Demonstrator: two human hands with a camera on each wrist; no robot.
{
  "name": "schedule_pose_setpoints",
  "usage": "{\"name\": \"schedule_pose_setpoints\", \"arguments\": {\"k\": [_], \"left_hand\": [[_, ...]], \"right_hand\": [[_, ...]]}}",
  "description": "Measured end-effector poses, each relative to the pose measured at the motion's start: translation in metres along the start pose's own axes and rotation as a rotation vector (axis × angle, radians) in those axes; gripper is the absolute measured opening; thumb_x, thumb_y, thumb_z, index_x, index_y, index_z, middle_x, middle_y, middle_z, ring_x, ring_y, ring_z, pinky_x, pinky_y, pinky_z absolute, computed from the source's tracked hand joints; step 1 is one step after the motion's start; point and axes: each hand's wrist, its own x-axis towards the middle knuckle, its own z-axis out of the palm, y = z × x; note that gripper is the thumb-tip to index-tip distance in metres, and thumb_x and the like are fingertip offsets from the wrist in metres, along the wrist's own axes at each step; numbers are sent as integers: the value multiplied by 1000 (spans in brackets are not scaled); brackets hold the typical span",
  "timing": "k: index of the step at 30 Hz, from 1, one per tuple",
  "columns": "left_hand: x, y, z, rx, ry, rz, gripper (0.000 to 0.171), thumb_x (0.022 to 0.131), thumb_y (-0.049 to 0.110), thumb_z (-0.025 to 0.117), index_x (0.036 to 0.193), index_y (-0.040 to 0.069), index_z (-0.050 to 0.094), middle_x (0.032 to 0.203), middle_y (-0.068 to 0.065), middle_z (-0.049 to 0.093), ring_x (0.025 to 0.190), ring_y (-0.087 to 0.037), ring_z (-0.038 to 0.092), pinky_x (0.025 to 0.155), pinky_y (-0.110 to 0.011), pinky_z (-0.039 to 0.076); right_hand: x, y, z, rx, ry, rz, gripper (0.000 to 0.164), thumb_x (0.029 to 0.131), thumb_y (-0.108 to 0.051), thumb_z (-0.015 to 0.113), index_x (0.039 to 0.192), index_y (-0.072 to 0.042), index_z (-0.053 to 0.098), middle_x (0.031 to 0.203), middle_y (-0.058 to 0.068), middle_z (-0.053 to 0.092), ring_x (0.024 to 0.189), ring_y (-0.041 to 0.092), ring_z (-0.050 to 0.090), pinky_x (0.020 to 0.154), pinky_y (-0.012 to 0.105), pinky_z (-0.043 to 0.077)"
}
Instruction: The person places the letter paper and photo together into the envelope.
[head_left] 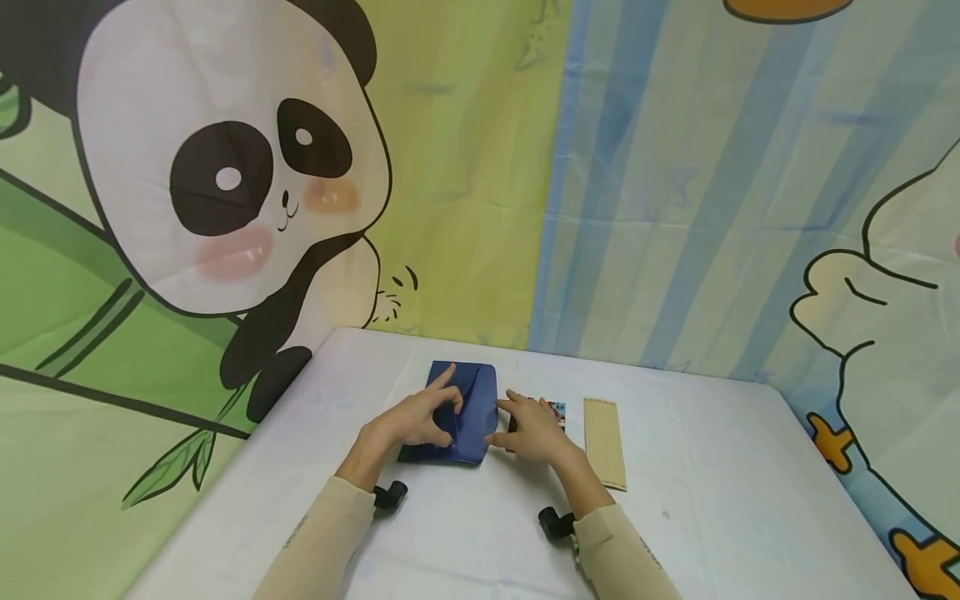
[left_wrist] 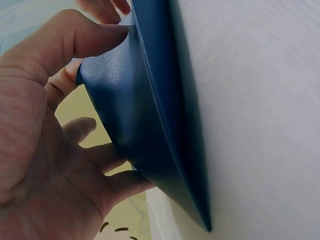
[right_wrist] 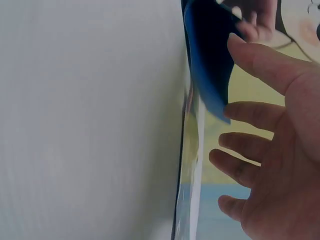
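A dark blue envelope [head_left: 476, 417] lies on the white table, its flap side toward the right. My left hand [head_left: 414, 419] holds its left part, thumb on one side and fingers curved round the other. In the left wrist view the envelope [left_wrist: 135, 110] bulges up, and its layer partly hides the fingertips. My right hand [head_left: 534, 431] is at the envelope's right edge with fingers spread. Thumb and index fingertips reach the flap [right_wrist: 212, 90] in the right wrist view. Under the right hand, partly covered, is a colourful printed card [head_left: 558, 412].
Right of the card lies a tan rectangular strip [head_left: 604, 446] with finely lined faces. The white table [head_left: 690, 492] meets a cartoon-printed backdrop [head_left: 465, 208] at its far edge. Small black devices [head_left: 556, 524] are worn at both wrists.
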Motion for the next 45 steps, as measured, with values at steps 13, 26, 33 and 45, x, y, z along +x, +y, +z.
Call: {"name": "schedule_pose_setpoints", "arguments": {"k": [13, 26, 33, 45], "left_hand": [[-2, -2, 1, 0, -11, -9, 45, 72, 10, 87, 102, 27, 59, 178, -4, 2, 137, -40, 47, 76, -39, 47], [-4, -1, 2, -27, -16, -1, 45, 72, 8, 86, 102, 27, 58, 178, -4, 0, 131, -39, 48, 65, -33, 48], [-3, -1, 1, -32, -6, 4, 45, 72, 7, 87, 103, 24, 60, 178, -4, 0, 143, -42, 42, 69, -34, 48], [-1, 1, 0, -43, -6, 27, 43, 73, 5, 87, 105, 18, 60, 177, -7, 1, 152, -46, 33, 71, -36, 47]], "right_hand": [[-5, 29, -14, 110, 49, 56, 80, 87, -37, 83, 151, -3, 51, 162, 27, 40, 150, 45, 39, 120, 72, 14], [-11, 53, -23, 1, 43, 133, 93, 80, -35, 89, 156, -4, 44, 161, 27, 42, 150, 47, 38, 119, 74, 15], [-14, 62, -27, -13, 3, 148, 102, 77, -40, 92, 158, -5, 41, 164, 26, 37, 153, 44, 33, 119, 75, 10], [-16, 71, -27, 4, -1, 138, 97, 76, -34, 93, 156, -7, 45, 158, 18, 50, 148, 43, 43, 119, 76, 9]]}}
